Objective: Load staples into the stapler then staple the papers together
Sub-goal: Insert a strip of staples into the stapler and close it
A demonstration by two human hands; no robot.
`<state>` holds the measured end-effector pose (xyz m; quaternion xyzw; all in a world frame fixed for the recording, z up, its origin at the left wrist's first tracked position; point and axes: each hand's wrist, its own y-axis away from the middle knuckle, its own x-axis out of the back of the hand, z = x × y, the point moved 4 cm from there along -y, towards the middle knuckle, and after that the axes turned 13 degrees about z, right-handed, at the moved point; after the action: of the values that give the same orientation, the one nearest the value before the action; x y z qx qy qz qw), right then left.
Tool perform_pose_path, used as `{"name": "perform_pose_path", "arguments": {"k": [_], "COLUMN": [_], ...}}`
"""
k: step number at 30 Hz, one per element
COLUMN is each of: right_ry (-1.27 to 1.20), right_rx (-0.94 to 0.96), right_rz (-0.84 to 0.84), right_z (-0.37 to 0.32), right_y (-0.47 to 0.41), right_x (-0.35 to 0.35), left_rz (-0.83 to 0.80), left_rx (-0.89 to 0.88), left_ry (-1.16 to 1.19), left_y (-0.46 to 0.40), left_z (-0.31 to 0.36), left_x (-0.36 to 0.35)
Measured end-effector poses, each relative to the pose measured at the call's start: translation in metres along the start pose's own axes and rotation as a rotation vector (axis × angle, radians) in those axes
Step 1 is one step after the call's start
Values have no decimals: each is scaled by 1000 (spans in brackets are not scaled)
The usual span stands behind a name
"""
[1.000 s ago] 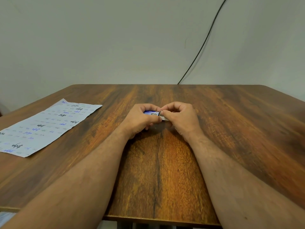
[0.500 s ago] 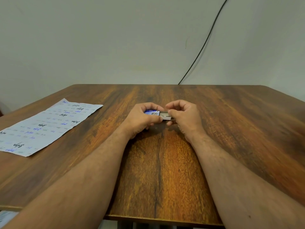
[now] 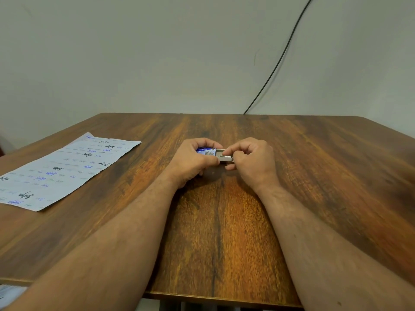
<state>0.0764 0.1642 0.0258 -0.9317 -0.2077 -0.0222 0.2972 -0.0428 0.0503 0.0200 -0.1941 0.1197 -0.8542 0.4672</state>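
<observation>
Both hands met over the middle of the wooden table [image 3: 224, 232], forearms reaching in from the near edge. The left hand [image 3: 190, 161] was closed around a small blue staple box [image 3: 205, 151], thumb on the near side and fingers curled over the far side, so that only the printed blue top showed between them. A grey inner tray [image 3: 222, 156] stuck out of the right end of that box, slid partway open toward the right hand [image 3: 251, 162]. The right hand's thumb and forefinger were pinched together at the tray's outer end, gripping it, with the other fingers curled beneath; a small pale piece sat at the pinch, too small to tell apart from the tray. Whether staples lay in the tray could not be made out. The box and tray were held just above the table surface, with a shadow under the hands. Well to the left, a long sheet of paper [image 3: 65, 171] printed with blue and black script lay flat on the table, angled from the near left edge toward the far middle, apart from both hands. A black cable [image 3: 278, 63] ran down the pale wall [image 3: 157, 52] behind the table's far edge. No stapler showed in the view.
</observation>
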Motion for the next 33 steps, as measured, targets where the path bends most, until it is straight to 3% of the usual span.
{"name": "perform_pose_path", "arguments": {"k": [9, 19, 33], "right_ry": [11, -79, -88], "right_rx": [10, -128, -143], "right_rz": [-54, -73, 12], "right_z": [0, 5, 7], "right_y": [2, 0, -5], "right_x": [0, -1, 1], "left_rz": [46, 56, 95], "left_rx": [43, 58, 58], "left_ry": [33, 33, 25], "left_y": [-1, 0, 0], "left_z": [-2, -3, -1], "left_x": [2, 2, 3]}}
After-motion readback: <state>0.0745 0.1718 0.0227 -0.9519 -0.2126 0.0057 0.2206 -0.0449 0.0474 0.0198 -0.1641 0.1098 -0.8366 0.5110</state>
